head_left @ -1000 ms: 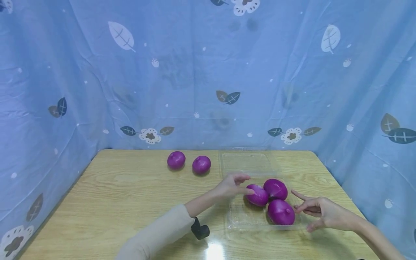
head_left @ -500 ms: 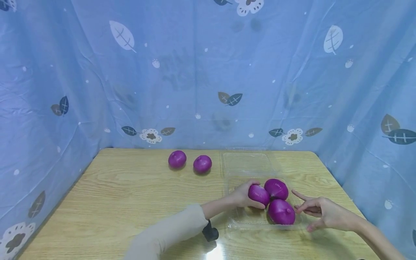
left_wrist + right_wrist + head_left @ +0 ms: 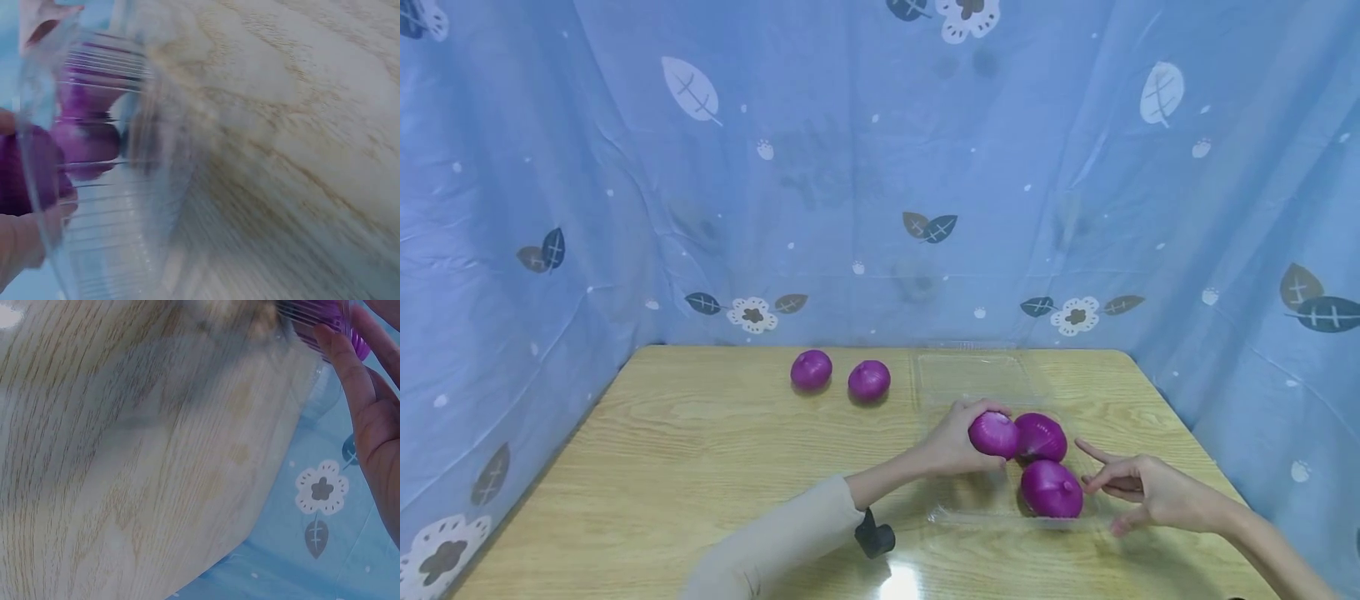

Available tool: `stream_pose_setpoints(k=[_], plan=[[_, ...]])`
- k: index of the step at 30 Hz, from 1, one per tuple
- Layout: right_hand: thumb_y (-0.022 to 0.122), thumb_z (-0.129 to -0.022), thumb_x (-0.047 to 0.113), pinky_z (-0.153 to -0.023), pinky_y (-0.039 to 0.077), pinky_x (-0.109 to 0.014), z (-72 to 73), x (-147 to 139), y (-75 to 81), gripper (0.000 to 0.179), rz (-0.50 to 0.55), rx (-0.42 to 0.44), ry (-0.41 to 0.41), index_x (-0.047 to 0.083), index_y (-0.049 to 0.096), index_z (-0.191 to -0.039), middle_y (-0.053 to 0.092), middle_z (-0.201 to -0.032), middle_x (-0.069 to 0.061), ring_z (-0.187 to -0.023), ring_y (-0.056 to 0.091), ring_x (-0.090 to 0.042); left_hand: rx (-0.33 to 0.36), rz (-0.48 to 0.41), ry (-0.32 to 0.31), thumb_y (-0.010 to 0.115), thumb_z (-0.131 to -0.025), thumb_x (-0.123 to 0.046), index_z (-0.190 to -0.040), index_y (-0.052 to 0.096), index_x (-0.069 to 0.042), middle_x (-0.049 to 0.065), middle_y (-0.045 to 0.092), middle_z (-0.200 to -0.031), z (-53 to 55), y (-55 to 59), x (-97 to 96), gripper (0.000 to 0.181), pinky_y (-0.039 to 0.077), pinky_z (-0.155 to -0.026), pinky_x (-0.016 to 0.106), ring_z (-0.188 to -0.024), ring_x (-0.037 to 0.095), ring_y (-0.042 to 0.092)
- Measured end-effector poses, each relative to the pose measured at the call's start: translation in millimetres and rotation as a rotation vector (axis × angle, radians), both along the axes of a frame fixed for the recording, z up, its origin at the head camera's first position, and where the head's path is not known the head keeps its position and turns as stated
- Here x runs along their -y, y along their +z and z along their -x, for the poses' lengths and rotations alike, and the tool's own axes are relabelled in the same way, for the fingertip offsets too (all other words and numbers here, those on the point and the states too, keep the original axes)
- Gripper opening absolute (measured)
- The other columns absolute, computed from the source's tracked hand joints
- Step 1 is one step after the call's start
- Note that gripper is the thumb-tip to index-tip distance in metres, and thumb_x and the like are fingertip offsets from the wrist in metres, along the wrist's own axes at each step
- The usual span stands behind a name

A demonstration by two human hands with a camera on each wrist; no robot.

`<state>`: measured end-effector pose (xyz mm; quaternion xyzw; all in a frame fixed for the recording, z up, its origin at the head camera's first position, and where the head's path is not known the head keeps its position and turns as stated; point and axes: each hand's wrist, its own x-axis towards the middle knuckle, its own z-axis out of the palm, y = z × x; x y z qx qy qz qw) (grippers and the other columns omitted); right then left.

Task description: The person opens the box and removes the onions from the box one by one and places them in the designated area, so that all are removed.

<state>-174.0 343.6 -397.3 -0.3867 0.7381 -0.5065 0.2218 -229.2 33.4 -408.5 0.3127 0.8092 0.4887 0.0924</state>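
Observation:
My left hand (image 3: 955, 442) grips a purple onion (image 3: 992, 435), thumb and fingers curled round its sides. The onion is over the left part of a clear plastic box (image 3: 972, 504), seemingly raised off its floor. Two more purple onions lie in the right part, one at the back (image 3: 1041, 437) and one in front (image 3: 1051, 490). In the left wrist view, the held onion (image 3: 28, 169) shows partly through the ribbed box wall (image 3: 125, 219). My right hand (image 3: 1157, 493) is at the box's right side, fingers extended; a fingertip touches or nearly touches the wall in the right wrist view.
The box's clear lid (image 3: 972, 375) lies folded open behind it. Two purple onions, one on the left (image 3: 811, 370) and one nearer the box (image 3: 869, 381), sit on the wooden table (image 3: 700, 467). A blue patterned curtain (image 3: 850, 167) hangs round the back and sides.
My left hand reached the left onion, closed its fingers round it, and has shifted it slightly back and up. My right hand has stayed in place beside the box.

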Motion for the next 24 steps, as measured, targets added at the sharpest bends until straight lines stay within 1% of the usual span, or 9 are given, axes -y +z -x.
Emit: stream_pose_setpoints(k=[3, 6, 10, 13, 14, 16, 20, 23, 24], plan=[[0.070, -0.080, -0.005, -0.100, 0.036, -0.012, -0.3, 0, -0.3, 0.038, -0.001, -0.008, -0.002, -0.008, 0.059, -0.116, 0.020, -0.151, 0.027, -0.129, 0.035, 0.006, -0.016, -0.030, -0.045, 0.081, -0.073, -0.015, -0.126, 0.058, -0.023, 0.000, 0.048, -0.120, -1.7, 5.0, 5.9, 0.058, 0.050, -0.078, 0.019, -0.104, 0.008, 0.046], [0.069, -0.080, -0.005, -0.100, 0.037, -0.013, -0.8, 0, -0.7, 0.038, 0.003, -0.008, -0.002, -0.009, 0.059, -0.116, 0.019, -0.152, 0.027, -0.128, 0.037, 0.004, -0.048, -0.013, -0.095, 0.080, -0.076, -0.019, -0.129, 0.057, -0.020, 0.001, 0.049, -0.125, -3.8, 8.0, 11.9, 0.058, 0.050, -0.079, 0.018, -0.107, 0.007, 0.046], [0.069, -0.080, -0.006, -0.100, 0.037, -0.013, -1.8, 0, -1.3, 0.038, 0.011, -0.004, 0.000, -0.009, 0.058, -0.116, 0.019, -0.152, 0.026, -0.128, 0.039, 0.002, -0.107, 0.016, -0.166, 0.078, -0.080, -0.023, -0.130, 0.057, -0.018, 0.002, 0.052, -0.126, -6.3, 7.9, 18.5, 0.054, 0.049, -0.081, 0.017, -0.109, 0.007, 0.046], [0.068, -0.080, -0.007, -0.100, 0.037, -0.013, -2.1, 1, -0.5, 0.038, 0.019, 0.000, 0.007, -0.010, 0.058, -0.116, 0.019, -0.152, 0.026, -0.129, 0.038, 0.002, -0.137, 0.008, -0.207, 0.076, -0.082, -0.023, -0.127, 0.057, -0.018, 0.001, 0.055, -0.125, -6.9, 6.4, 22.1, 0.049, 0.049, -0.081, 0.016, -0.111, 0.006, 0.048], [0.068, -0.080, -0.007, -0.100, 0.037, -0.014, -2.1, 1, -0.4, 0.038, 0.021, 0.000, 0.009, -0.010, 0.058, -0.116, 0.019, -0.152, 0.026, -0.129, 0.038, 0.003, -0.130, -0.002, -0.215, 0.075, -0.083, -0.024, -0.127, 0.057, -0.018, 0.001, 0.055, -0.125, -7.1, 5.9, 23.1, 0.048, 0.049, -0.081, 0.016, -0.110, 0.006, 0.050], [0.068, -0.080, -0.008, -0.101, 0.037, -0.014, -2.1, 1, -0.2, 0.038, 0.022, 0.001, 0.010, -0.011, 0.058, -0.116, 0.019, -0.152, 0.026, -0.129, 0.037, 0.004, -0.096, -0.022, -0.211, 0.074, -0.084, -0.023, -0.126, 0.055, -0.017, 0.002, 0.057, -0.124, -7.6, 4.7, 24.6, 0.047, 0.051, -0.080, 0.016, -0.107, 0.005, 0.054], [0.069, -0.080, -0.007, -0.100, 0.037, -0.013, -1.8, 1, -0.3, 0.038, 0.017, -0.007, 0.006, -0.010, 0.058, -0.116, 0.019, -0.152, 0.026, -0.128, 0.037, 0.004, 0.062, -0.054, -0.168, 0.071, -0.087, -0.026, -0.125, 0.048, -0.016, 0.003, 0.059, -0.115, -10.2, 2.8, 26.9, 0.045, 0.054, -0.074, 0.018, -0.092, 0.004, 0.062], [0.069, -0.080, -0.007, -0.100, 0.038, -0.013, -1.4, 1, -0.6, 0.038, 0.010, -0.009, 0.002, -0.009, 0.059, -0.116, 0.020, -0.151, 0.027, -0.128, 0.037, 0.005, 0.146, -0.052, -0.149, 0.063, -0.093, -0.029, -0.121, 0.047, -0.016, 0.003, 0.061, -0.109, -12.2, 2.9, 27.7, 0.035, 0.055, -0.071, 0.021, -0.087, 0.005, 0.063], [0.069, -0.080, -0.007, -0.100, 0.038, -0.014, -1.3, 1, -0.7, 0.038, 0.010, -0.005, 0.002, -0.010, 0.058, -0.116, 0.020, -0.151, 0.027, -0.128, 0.037, 0.005, 0.169, -0.053, -0.149, 0.060, -0.095, -0.029, -0.121, 0.047, -0.016, 0.004, 0.062, -0.107, -12.7, 3.2, 27.6, 0.032, 0.056, -0.070, 0.023, -0.085, 0.006, 0.064]])
